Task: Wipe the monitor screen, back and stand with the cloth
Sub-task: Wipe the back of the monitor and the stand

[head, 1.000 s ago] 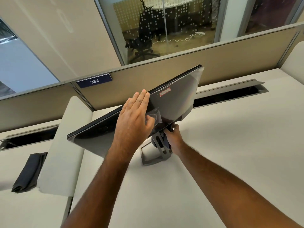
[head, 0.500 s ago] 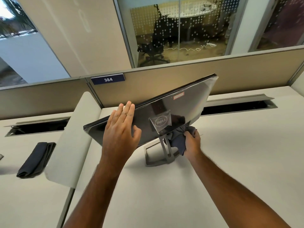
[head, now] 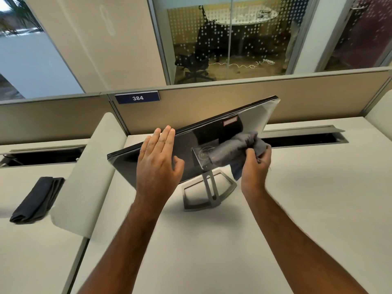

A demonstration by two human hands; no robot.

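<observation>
Office cubicle setting: a pale desk (head: 297, 209) runs up to a tan partition (head: 212, 102) with glass walls behind it. All positions below are given relative to the monitor.

1. Monitor (head: 165, 151). It stands near the middle of the desk, tipped so that its glossy dark back faces the person and its long axis rises from lower left to upper right.
2. Stand (head: 209, 194). The grey open-frame foot sits on the desk directly below the monitor.
3. Folded dark cloth (head: 36, 200). It lies well to the left of the monitor, beyond a pale divider (head: 89, 166), and is untouched.
4. Left hand (head: 158, 164). Fingers are straight and flat, pressing the left half of the monitor's back, fingertips at its top edge; nothing is grasped. Judged function: bracing.
5. Right hand (head: 254, 166). Fingers are curled around a bunched grey cloth (head: 233, 149), holding it against the right-centre of the monitor's back, beside the stand mount.

Judged step: wiping the back. Unwiped surface extends from the cloth along the long axis, up-right toward the far corner and left toward the bracing hand; the right hand is nearer the former.
</observation>
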